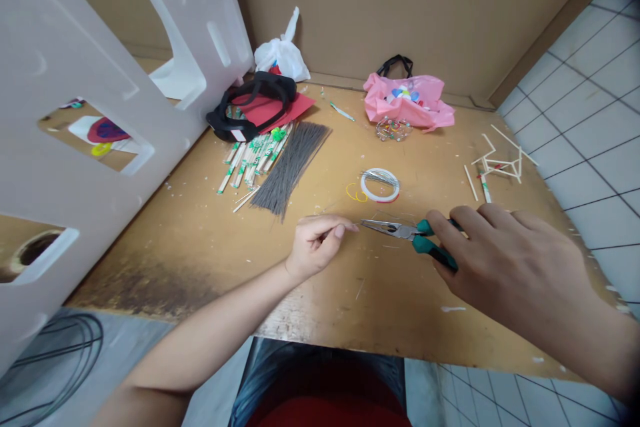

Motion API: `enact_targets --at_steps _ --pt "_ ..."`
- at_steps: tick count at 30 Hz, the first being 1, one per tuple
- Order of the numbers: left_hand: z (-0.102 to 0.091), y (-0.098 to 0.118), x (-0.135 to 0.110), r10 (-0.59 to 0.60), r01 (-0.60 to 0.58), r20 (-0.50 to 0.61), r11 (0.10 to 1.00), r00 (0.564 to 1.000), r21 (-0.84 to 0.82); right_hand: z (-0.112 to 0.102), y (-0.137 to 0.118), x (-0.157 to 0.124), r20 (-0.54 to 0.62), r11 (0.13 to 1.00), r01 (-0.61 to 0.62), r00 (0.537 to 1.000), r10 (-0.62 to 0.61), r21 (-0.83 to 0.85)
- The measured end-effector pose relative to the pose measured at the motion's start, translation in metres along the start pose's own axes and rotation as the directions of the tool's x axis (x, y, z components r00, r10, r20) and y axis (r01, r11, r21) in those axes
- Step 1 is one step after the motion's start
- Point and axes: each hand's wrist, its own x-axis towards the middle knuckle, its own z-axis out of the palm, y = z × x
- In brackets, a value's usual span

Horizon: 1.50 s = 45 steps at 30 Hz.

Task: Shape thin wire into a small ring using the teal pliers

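Wooden table [310, 303] below, right fingers [447, 230] round partly hidden pliers [407, 231], left fingers [330, 221] pinched, any contents indistinct

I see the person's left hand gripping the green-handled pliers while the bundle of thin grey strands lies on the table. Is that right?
Not quite: the head view shows the green-handled pliers in the right hand. The bundle of thin grey strands does lie on the table.

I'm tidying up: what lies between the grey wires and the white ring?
The head view shows a yellow loop there, close to the ring.
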Motion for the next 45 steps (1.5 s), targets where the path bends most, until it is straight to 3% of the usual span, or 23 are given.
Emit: enact_targets --at_steps 20,26,30,32,34,37,39,41,45 --pt "0.002 0.0 -0.003 -0.047 0.047 -0.005 0.999 0.999 -0.028 0.005 0.002 0.0 0.041 0.998 0.02 0.999 -0.022 0.062" --pt "0.004 -0.002 -0.006 -0.159 0.158 -0.007 0.986 0.987 -0.048 0.008 0.0 0.0 0.078 0.994 -0.009 0.997 0.001 0.109" --pt "0.005 -0.006 -0.005 -0.268 0.259 -0.03 0.95 0.963 -0.173 0.007 -0.002 0.003 0.119 0.995 -0.062 0.991 0.052 0.082" --pt "0.003 -0.009 -0.001 -0.356 0.338 -0.009 0.893 0.934 -0.296 0.007 -0.001 0.005 0.145 0.993 -0.096 0.986 0.085 0.074" --pt "0.001 -0.012 0.006 -0.447 0.42 0.061 0.774 0.892 -0.474 0.01 0.002 0.005 0.173 0.986 -0.147 0.976 0.132 0.078" --pt "-0.003 -0.015 0.017 -0.499 0.503 0.257 0.456 0.828 -0.734 0.025 0.009 -0.001 0.224 0.961 -0.257 0.947 0.229 0.103" --pt "-0.006 -0.016 0.021 -0.485 0.529 0.36 0.274 0.797 -0.803 0.041 0.014 -0.008 0.262 0.941 -0.317 0.924 0.278 0.12" --pt "-0.007 -0.016 0.023 -0.48 0.541 0.405 0.184 0.778 -0.821 0.06 0.018 -0.017 0.295 0.928 -0.343 0.91 0.291 0.144" --pt "-0.008 -0.015 0.023 -0.492 0.541 0.423 0.121 0.761 -0.832 0.096 0.015 -0.029 0.309 0.904 -0.375 0.901 0.303 0.205"
